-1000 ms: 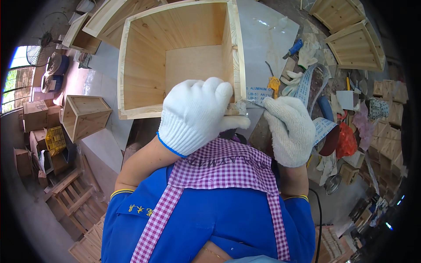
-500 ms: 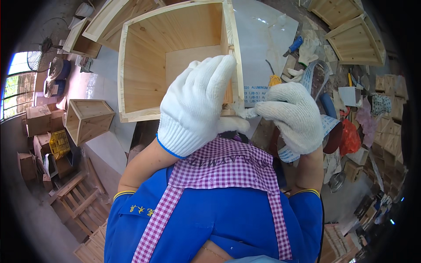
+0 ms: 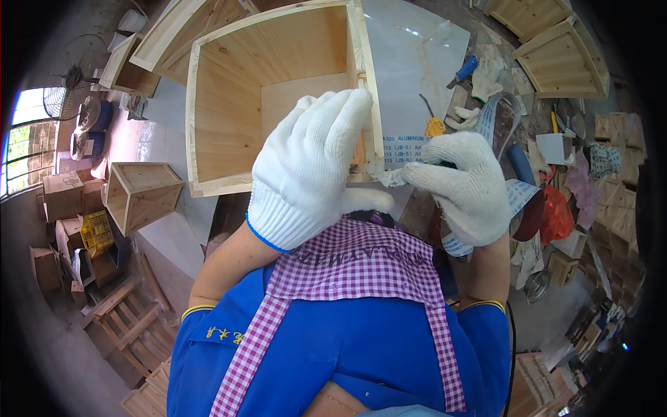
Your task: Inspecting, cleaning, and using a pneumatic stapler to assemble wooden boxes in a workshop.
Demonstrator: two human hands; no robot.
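Note:
An open-topped wooden box (image 3: pixel 222 125) stands on the bench in front of me. My left hand (image 3: pixel 306 167), in a white knit glove, grips its near side by the right corner. The fingers lie long and close together over the opening, with the thumb outside, below the near edge. My right hand (image 3: pixel 462 184), also gloved, is closed in a pinch just right of that corner. Between thumb and fingers it has a small crumpled pale scrap (image 3: pixel 392 178), which touches the corner; I cannot tell its material.
Printed abrasive strip (image 3: pixel 499 115) curls beyond and beside my right hand. A blue-handled tool (image 3: pixel 467 68), a loose glove (image 3: pixel 489 75) and a yellow-handled tool (image 3: pixel 435 126) lie at the far right. Other wooden boxes (image 3: pixel 142 198) stand around, and a red bag (image 3: pixel 556 215) is at right.
My right hand has shifted very slightly, and the pale scrap shows a little more at the box corner. My left hand keeps its place. The view has tilted slightly.

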